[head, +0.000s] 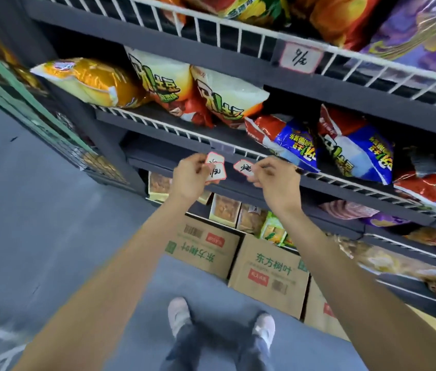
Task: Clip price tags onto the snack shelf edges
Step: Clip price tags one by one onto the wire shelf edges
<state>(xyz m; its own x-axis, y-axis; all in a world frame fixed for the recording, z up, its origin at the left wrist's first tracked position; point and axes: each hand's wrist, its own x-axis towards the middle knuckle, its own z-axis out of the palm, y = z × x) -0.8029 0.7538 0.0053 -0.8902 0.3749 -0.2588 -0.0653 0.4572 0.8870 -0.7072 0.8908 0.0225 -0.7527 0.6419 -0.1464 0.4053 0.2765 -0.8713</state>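
Grey floor (37, 210), dark shelf (163, 140) centre frame; left hand (188, 175) pinches two paper tags (215, 168), right hand (275, 180) pinches one tag (243, 167), slightly blurred.

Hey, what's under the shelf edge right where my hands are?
Below that shelf edge sit boxed snacks, with cardboard cartons on the floor. Both hands and forearms cover part of that row.

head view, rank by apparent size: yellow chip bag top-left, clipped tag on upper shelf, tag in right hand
1. yellow chip bag, clearly largest
2. clipped tag
3. tag in the right hand, partly covered by fingers

The clipped tag and the held tag may be alike; distances differ.
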